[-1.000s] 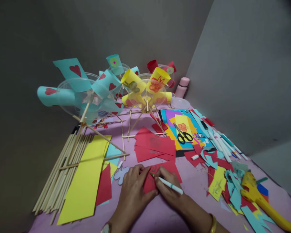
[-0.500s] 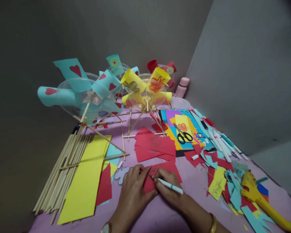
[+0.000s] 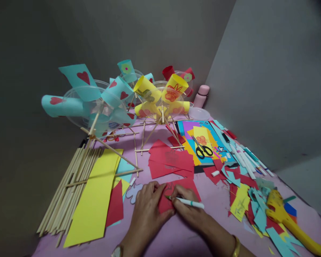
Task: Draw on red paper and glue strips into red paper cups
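My right hand (image 3: pixel 186 205) grips a white marker pen (image 3: pixel 190 203) with a green tip, whose point is on a red paper sheet (image 3: pixel 191 185). Dark drawn lines show on that sheet near its upper middle, partly covered by my fingers. My left hand (image 3: pixel 147 203) lies on the sheet's left side, thumb and forefinger apart, pressing it against the table. Beside the left fingers rests a lilac flower-shaped cutout (image 3: pixel 133 193). A small white pen cap (image 3: pixel 132 181) is just above it. Beyond the sheet is a stack of red papers (image 3: pixel 171 160), the upper one bearing a drawing.
Paper windmills, one blue (image 3: pixel 81 89) and one yellow (image 3: pixel 173 89), stand on stick frames behind. Wooden sticks (image 3: pixel 61 200) and yellow card strips (image 3: pixel 92 203) lie left. Rightward are scissors (image 3: pixel 203 148), several markers (image 3: pixel 246 162), paper scraps (image 3: pixel 258 210) and a yellow glue gun (image 3: pixel 286 217).
The marker's tip has shifted slightly down and right on the red sheet, and the pen lies a little flatter. My left hand keeps its place.
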Tool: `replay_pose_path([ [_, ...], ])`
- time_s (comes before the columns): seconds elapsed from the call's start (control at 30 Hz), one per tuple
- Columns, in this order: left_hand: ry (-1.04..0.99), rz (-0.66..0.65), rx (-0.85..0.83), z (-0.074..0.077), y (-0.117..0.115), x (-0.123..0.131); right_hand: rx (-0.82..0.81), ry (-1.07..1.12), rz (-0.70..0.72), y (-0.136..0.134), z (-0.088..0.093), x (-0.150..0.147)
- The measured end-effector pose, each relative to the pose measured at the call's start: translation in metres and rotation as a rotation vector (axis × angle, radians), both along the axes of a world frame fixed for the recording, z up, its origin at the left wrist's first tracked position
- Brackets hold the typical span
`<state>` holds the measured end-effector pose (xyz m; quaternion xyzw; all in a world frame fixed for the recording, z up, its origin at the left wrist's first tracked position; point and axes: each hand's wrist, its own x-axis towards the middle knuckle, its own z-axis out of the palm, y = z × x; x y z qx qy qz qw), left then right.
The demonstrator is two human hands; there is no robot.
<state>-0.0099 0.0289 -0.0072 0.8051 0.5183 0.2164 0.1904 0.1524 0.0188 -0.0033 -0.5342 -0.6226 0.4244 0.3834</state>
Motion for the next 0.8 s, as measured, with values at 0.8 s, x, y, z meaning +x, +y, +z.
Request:
replay_pose_path([
  [0.8,0.001,-0.009,-0.013,-0.0011,-0.0003,-0.0003,0.021,-0.107,-0.116,0.0,-0.0038,-0.0001],
])
